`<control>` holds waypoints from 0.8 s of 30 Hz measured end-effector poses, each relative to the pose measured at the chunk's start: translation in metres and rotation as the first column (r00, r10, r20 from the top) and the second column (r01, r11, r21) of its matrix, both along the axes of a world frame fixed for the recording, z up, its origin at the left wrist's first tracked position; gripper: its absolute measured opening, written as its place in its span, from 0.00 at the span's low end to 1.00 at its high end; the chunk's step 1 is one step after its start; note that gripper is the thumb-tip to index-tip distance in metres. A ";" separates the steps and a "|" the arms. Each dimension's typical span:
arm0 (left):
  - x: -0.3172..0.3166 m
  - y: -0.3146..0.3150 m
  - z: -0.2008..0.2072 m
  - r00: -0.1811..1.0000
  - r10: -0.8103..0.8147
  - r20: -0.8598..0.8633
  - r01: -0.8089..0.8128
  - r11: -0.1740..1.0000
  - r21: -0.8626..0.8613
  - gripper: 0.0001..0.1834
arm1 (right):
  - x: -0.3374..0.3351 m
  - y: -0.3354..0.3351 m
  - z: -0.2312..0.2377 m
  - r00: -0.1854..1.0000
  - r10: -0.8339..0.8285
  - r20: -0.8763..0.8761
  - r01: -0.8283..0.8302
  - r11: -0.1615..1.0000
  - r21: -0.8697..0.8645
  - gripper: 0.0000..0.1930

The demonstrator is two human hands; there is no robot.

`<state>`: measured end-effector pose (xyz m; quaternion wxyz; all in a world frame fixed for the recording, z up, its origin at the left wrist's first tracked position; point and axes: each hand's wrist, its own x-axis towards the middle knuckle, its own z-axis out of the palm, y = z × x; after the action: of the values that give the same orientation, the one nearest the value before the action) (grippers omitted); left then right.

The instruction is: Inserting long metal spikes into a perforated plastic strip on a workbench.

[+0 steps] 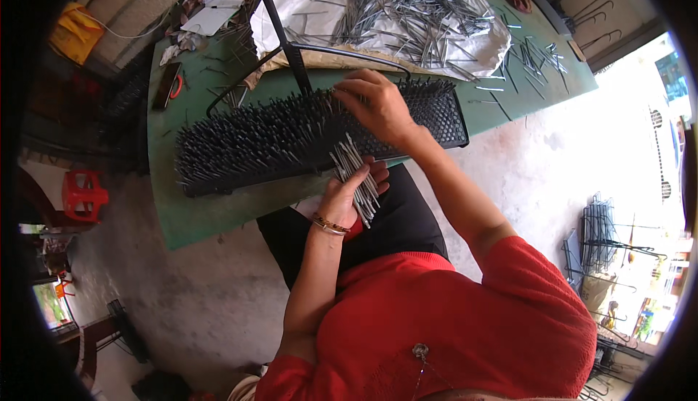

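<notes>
Left grip (340,199) around grey rods (366,201), right grip (382,108) over black perforated tray (439,119), hold unclear.

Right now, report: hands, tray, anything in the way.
Left hand gripping thin metal rods. Right hand over black tray. Tray's left packed with upright rods, right showing bare holes. Black post at far edge.

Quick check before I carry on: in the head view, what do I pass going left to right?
Red stool → rod-filled left part of the black tray → left hand holding a bundle of thin rods → bare right end of the tray → loose rods at upper right → wire rack.
</notes>
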<state>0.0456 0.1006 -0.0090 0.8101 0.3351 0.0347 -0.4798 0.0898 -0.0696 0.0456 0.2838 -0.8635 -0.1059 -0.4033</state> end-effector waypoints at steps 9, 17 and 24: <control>-0.001 -0.007 0.002 0.993 0.002 0.116 -0.003 1.000 0.012 0.12 | -0.043 -0.015 -0.008 0.609 0.407 -0.680 -0.037 0.872 0.488 0.12; -0.002 -0.009 0.000 0.998 -0.036 -0.058 0.037 0.999 0.017 0.12 | -0.021 -0.010 0.002 0.923 0.096 -0.373 0.124 0.841 0.526 0.11; -0.007 -0.010 -0.015 1.000 -0.011 -0.025 0.013 0.996 0.084 0.11 | 0.009 -0.007 -0.026 0.994 -0.096 -0.053 0.103 0.984 0.143 0.12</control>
<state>0.0388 0.0902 -0.0240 0.7919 0.3634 0.0628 -0.4867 0.0984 -0.0766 0.0192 0.3279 -0.8537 -0.0263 -0.4038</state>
